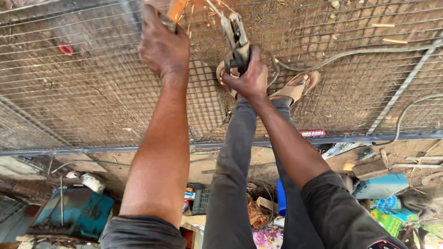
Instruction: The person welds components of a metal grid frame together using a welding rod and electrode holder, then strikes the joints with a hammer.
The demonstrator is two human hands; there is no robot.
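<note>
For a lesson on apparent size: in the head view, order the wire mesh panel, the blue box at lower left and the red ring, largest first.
1. Wire mesh panel, fills most of the view.
2. Blue box; it may be nearer the camera, so true size is unsure.
3. Red ring, smallest.

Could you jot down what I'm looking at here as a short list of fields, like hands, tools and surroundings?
Left hand: gripping an orange-handled tool at the top edge
Right hand: gripping a metal clamp holder
Sparks: between the two tools
Work surface: wire mesh panel in a metal frame
Feet: in tan sandals on the mesh
Surroundings: cables, blue boxes, clutter
</note>
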